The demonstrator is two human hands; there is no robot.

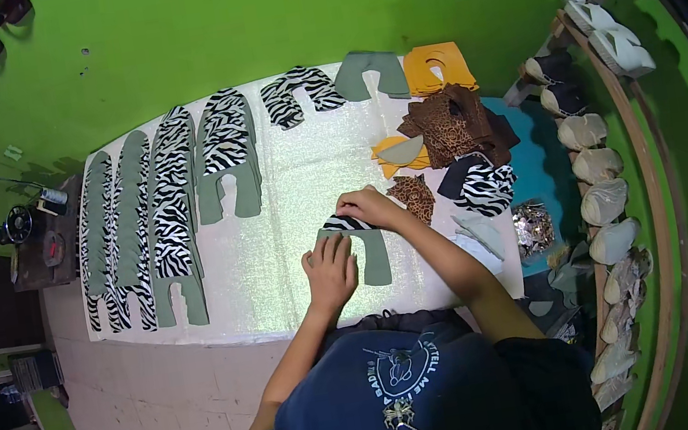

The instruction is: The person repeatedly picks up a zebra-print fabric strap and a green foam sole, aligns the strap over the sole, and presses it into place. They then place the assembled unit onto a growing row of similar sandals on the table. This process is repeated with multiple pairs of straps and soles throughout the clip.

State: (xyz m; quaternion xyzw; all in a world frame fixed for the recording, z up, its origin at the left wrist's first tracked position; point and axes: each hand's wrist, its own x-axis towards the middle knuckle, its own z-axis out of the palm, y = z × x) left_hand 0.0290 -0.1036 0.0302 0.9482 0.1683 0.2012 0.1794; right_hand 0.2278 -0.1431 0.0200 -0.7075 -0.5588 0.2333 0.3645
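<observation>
In front of me lies a green U-shaped cut piece (pixel 376 265), its two legs toward me. A zebra-print piece (pixel 345 224) lies along its curved top. My left hand (pixel 331 272) rests on the green piece's left side, fingers stretched out and slightly apart. From the right, my right hand (pixel 368 209) bends its fingers down onto the zebra-print piece, apparently pinching its upper edge; the fingertips are partly hidden. Just beyond my right wrist sits a small leopard-print stack (pixel 414 195).
Overlapping rows of green and zebra-print pieces (pixel 172 183) cover the left of the shiny white table (pixel 278 251). Orange pieces (pixel 439 65), brown leopard-print pieces (pixel 446 124) and a zebra-print pile (pixel 487 189) are at the right. A wooden rack (pixel 639 135) holds shoe forms (pixel 599 163).
</observation>
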